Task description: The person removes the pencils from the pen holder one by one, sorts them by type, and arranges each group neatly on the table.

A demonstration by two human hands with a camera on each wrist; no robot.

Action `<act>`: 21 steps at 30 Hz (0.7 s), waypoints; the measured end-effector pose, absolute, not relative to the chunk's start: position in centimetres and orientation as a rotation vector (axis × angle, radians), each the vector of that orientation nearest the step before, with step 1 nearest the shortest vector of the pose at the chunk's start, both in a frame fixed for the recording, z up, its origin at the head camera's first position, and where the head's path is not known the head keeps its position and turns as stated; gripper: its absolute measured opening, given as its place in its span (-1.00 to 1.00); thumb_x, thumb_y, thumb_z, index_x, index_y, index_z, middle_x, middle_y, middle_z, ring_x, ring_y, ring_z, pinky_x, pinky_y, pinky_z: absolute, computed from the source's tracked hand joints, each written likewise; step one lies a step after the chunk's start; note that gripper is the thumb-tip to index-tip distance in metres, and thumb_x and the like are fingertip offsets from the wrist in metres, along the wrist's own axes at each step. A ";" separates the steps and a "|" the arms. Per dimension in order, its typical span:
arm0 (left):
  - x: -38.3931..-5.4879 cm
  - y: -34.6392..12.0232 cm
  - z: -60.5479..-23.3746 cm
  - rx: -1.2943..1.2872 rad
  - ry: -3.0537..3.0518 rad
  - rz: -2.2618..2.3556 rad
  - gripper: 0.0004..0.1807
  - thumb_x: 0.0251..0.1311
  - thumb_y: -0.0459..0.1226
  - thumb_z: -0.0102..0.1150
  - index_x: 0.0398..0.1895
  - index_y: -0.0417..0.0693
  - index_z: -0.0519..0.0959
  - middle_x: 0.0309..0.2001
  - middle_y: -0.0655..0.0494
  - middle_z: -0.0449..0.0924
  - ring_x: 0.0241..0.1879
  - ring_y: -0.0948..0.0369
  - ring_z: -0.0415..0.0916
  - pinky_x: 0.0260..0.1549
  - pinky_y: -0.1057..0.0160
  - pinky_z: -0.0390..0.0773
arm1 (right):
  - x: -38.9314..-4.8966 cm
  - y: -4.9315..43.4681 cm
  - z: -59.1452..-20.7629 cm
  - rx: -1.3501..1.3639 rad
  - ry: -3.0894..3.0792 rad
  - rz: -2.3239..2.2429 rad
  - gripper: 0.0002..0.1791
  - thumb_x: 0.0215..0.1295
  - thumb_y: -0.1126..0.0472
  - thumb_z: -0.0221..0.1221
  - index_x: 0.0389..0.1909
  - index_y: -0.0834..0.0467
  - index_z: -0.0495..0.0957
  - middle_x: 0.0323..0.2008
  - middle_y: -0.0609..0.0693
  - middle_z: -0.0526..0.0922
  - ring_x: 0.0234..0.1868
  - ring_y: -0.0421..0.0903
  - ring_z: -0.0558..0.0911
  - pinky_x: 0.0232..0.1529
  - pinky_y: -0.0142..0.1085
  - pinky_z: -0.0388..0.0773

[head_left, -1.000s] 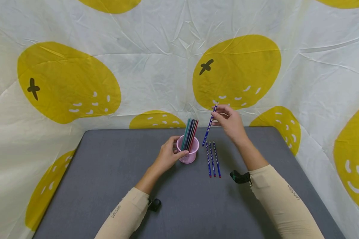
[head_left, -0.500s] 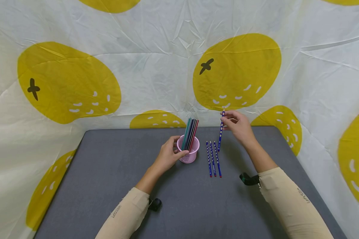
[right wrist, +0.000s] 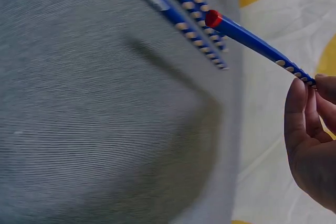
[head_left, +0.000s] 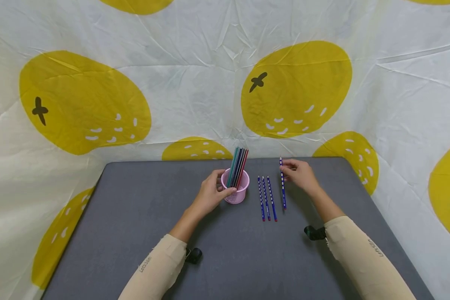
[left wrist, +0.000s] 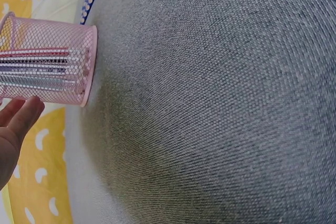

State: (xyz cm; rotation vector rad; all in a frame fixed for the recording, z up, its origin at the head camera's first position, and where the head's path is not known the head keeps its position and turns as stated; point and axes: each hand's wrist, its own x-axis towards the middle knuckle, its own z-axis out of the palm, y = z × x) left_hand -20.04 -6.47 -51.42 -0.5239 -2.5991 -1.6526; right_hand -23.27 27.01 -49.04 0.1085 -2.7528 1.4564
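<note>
My right hand (head_left: 300, 175) pinches a blue pencil (head_left: 283, 189) with pale spots near its upper end. In the right wrist view that pencil (right wrist: 252, 41) shows a red end and hangs above the table, apart from it. Left of it, three matching blue pencils (head_left: 266, 200) lie side by side on the table. My left hand (head_left: 210, 192) grips the pink mesh pen cup (head_left: 235, 198) at its rim, with the thumb on the near side. Several coloured pencils (head_left: 238, 166), teal, dark and red, lean together in the cup. The left wrist view shows the mesh cup (left wrist: 58, 30) standing on the table.
The grey table (head_left: 135, 216) ends at a back edge just beyond the cup. Behind it hangs a white cloth (head_left: 195, 96) with big yellow fruit prints. Each sleeve has a dark strap-like piece (head_left: 315, 233) sticking out near the wrist.
My right hand has moved right and then down toward the table with the blue pencil, which has turned nearly straight. My left hand keeps its hold on the cup.
</note>
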 end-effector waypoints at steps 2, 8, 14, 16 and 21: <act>-20.0 -6.5 -51.3 -0.522 -2.606 -1.641 -0.21 0.12 -0.14 0.56 0.37 -0.12 0.39 0.17 -0.12 0.60 0.14 0.01 0.62 0.10 0.08 0.71 | -23.3 27.1 -49.9 0.108 -2.797 1.426 -0.57 0.51 0.19 0.21 0.23 0.39 0.55 -0.03 0.38 0.70 -0.35 -0.04 0.77 -0.19 -0.04 0.78; -20.0 -6.5 -51.3 -0.513 -2.616 -1.641 -0.21 0.11 -0.15 0.56 0.37 -0.13 0.38 0.18 -0.13 0.59 0.15 0.01 0.62 0.09 0.10 0.71 | -23.4 26.7 -52.0 0.100 -2.895 1.341 -0.60 0.49 0.21 0.21 0.19 0.41 0.59 -0.09 0.35 0.74 -0.44 -0.21 0.72 -0.32 -0.24 0.77; -20.0 -6.6 -51.3 -0.511 -2.627 -1.630 -0.21 0.14 -0.10 0.54 0.37 -0.10 0.38 0.20 -0.12 0.58 0.16 0.02 0.61 0.11 0.09 0.70 | -23.3 26.2 -53.1 0.064 -2.922 1.352 -0.63 0.48 0.26 0.21 0.15 0.44 0.60 -0.11 0.35 0.75 -0.44 -0.20 0.71 -0.39 -0.34 0.74; -20.0 -6.6 -51.4 -0.508 -2.630 -1.629 -0.22 0.13 -0.09 0.55 0.37 -0.09 0.38 0.20 -0.10 0.58 0.15 0.04 0.61 0.10 0.10 0.70 | -23.3 26.0 -53.4 0.060 -2.933 1.321 -0.64 0.46 0.27 0.22 0.13 0.44 0.62 -0.12 0.33 0.76 -0.45 -0.18 0.73 -0.40 -0.33 0.75; -20.0 -6.5 -51.5 -0.509 -2.627 -1.622 -0.22 0.12 -0.10 0.56 0.36 -0.09 0.39 0.19 -0.08 0.59 0.14 0.05 0.62 0.09 0.13 0.71 | -23.0 25.5 -54.0 0.086 -2.948 1.201 -0.69 0.41 0.26 0.27 0.02 0.42 0.66 -0.25 0.23 0.79 -0.51 -0.18 0.73 -0.44 -0.31 0.74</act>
